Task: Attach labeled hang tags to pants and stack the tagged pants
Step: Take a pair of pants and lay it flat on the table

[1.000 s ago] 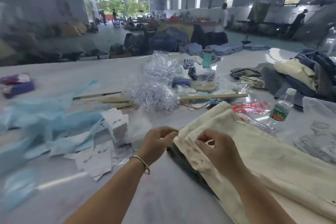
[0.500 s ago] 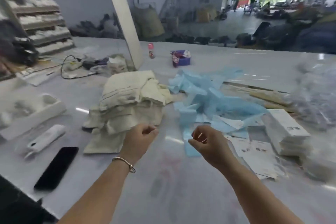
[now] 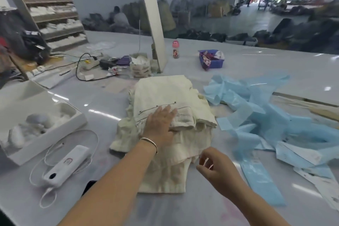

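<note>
A stack of folded cream pants [image 3: 170,97] lies in the middle of the white table [image 3: 183,211]. My left hand [image 3: 159,123] rests flat on the top pair, fingers spread, a thin bangle on the wrist. My right hand [image 3: 214,169] hovers by the stack's near right corner, fingers curled with thumb and forefinger pinched; I cannot tell whether something small is between them. White hang tags [image 3: 300,154] lie among light blue plastic sleeves [image 3: 256,115] to the right of the stack.
A white open box [image 3: 23,115] and a white device with its cord [image 3: 67,163] lie at the left. A slanted white post [image 3: 152,18], a purple bin [image 3: 211,58], a small pink bottle [image 3: 175,49] and cables stand behind. Shelves rise at far left.
The view swung left from a spread-out cream pair to the stack. My left hand, a loose fist half a second ago, now lies flat on the stack; my right hand came nearer it.
</note>
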Demonstrator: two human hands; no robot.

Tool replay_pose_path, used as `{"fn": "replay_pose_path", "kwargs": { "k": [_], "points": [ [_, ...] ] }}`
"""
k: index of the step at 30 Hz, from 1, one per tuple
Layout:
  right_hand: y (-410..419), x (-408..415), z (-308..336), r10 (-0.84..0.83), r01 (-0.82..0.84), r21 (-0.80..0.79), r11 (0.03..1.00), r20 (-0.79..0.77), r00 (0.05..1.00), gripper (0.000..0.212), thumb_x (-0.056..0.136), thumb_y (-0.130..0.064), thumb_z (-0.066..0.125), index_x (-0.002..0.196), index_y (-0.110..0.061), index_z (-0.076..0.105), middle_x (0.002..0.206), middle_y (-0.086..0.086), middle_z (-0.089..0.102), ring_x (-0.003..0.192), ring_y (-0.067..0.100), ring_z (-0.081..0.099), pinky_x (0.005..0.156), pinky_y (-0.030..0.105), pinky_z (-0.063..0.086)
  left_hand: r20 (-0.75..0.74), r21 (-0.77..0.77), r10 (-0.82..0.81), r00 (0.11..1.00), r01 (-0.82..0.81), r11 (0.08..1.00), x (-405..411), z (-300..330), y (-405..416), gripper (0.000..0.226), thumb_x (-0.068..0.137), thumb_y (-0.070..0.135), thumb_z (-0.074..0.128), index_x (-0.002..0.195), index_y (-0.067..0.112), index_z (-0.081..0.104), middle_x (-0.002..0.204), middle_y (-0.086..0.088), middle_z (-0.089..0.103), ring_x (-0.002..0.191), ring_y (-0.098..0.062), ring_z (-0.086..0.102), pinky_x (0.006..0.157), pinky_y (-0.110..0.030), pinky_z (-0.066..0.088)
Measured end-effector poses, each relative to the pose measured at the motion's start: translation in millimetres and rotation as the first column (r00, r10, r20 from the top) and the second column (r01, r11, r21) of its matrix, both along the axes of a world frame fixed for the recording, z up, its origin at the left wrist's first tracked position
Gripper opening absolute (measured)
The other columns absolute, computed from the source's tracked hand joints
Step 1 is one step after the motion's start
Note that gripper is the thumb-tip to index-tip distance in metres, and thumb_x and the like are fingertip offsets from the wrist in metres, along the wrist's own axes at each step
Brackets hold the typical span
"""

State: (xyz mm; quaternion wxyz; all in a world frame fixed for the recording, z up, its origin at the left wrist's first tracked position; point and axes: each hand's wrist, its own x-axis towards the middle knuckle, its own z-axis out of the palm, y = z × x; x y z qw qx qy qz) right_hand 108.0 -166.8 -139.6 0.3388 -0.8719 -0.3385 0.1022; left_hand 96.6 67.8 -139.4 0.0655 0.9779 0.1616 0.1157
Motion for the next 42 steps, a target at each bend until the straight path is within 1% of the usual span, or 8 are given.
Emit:
{"fn": "replay_pose_path", "kwargs": {
  "k": [10,13,17,22,29,34,37,42],
  "points": [
    [44,68,34,0.058,0.465,0.462,0.755,-0.754,0.655,0.04,0.092,-0.041,0.056,0.103,-0.002,0.059,0.097,0.023,0.071,0.081,0.029,0.072,0.069,0.033,0.053,0.585,-0.143,-0.059,0.809,0.174,0.974,-39,84,-9,0.01,0.091,0.016,0.058,0.086,0.021,0.065,0.063,0.002,0.055,0.067,-0.033,0.061,0.053,-0.03,0.039],
    [64,82,49,0.44,0.499,0.546,0.673,-0.838,0.323,0.071,0.088,-0.065,0.046,0.124,-0.006,0.061,0.122,0.021,0.064,0.112,0.035,0.062,0.089,0.044,0.053,0.554,-0.071,-0.338,0.761,0.447,0.892,-81,85,-40,0.002,0.089,0.029,0.058,0.091,0.028,0.059,0.075,0.005,0.062,0.068,-0.017,0.062,0.054,-0.027,0.042],
    [94,87,51,0.191,0.528,0.425,0.735,-0.877,0.441,0.036,0.093,-0.026,0.057,0.122,-0.007,0.064,0.099,0.01,0.071,0.081,0.027,0.069,0.07,0.036,0.056,0.089,-0.473,-0.476,0.875,0.458,0.753,-109,46,-50,0.061,0.072,0.061,0.07,0.127,0.038,0.054,0.129,0.021,0.057,0.119,0.013,0.046,0.096,-0.004,0.035],
    [71,76,38,0.243,0.418,0.493,0.763,-0.818,0.521,0.047,0.075,-0.018,0.073,0.116,0.001,0.065,0.098,0.017,0.07,0.08,0.029,0.069,0.075,0.041,0.058,0.395,-0.674,0.36,0.845,0.0,0.738,-101,11,-1,0.051,0.084,0.06,0.055,0.112,0.019,0.066,0.12,0.008,0.059,0.115,-0.009,0.055,0.101,-0.036,0.045],
    [32,56,21,0.641,0.433,0.621,0.653,-0.758,0.121,0.087,0.084,-0.071,0.045,0.144,-0.009,0.041,0.142,0.017,0.049,0.128,0.034,0.048,0.109,0.047,0.031,0.018,-0.972,0.624,0.781,0.16,-0.171,-75,8,65,0.035,0.08,0.031,0.074,0.105,0.006,0.071,0.105,-0.014,0.072,0.096,-0.028,0.07,0.089,-0.04,0.054],
    [43,79,34,0.481,0.467,0.515,0.719,-0.854,0.201,0.055,0.078,-0.018,0.066,0.131,-0.005,0.057,0.105,0.015,0.072,0.092,0.031,0.071,0.073,0.04,0.058,0.05,-0.894,0.453,0.89,0.242,-0.378,-88,14,64,0.035,0.057,-0.002,0.058,0.092,0.004,0.061,0.083,-0.016,0.067,0.072,-0.028,0.067,0.068,-0.031,0.057],
    [16,78,31,0.568,0.389,0.665,0.637,-0.747,0.346,0.049,0.097,-0.018,0.049,0.138,0.007,0.043,0.132,0.028,0.053,0.125,0.04,0.05,0.107,0.052,0.036,0.292,-0.699,0.218,0.931,0.364,-0.616,-116,13,65,0.044,0.076,0.003,0.061,0.118,-0.008,0.058,0.11,-0.026,0.067,0.103,-0.037,0.065,0.09,-0.041,0.052],
    [20,69,27,0.747,0.394,0.733,0.554,-0.647,0.154,0.091,0.085,-0.075,0.038,0.147,-0.008,0.035,0.151,0.018,0.035,0.141,0.031,0.03,0.119,0.046,0.013,0.106,-0.913,0.317,0.942,0.218,-0.343,-98,27,49,0.063,0.081,0.047,0.063,0.128,0.004,0.06,0.122,-0.02,0.065,0.11,-0.032,0.065,0.086,-0.041,0.057]
  ]
}}
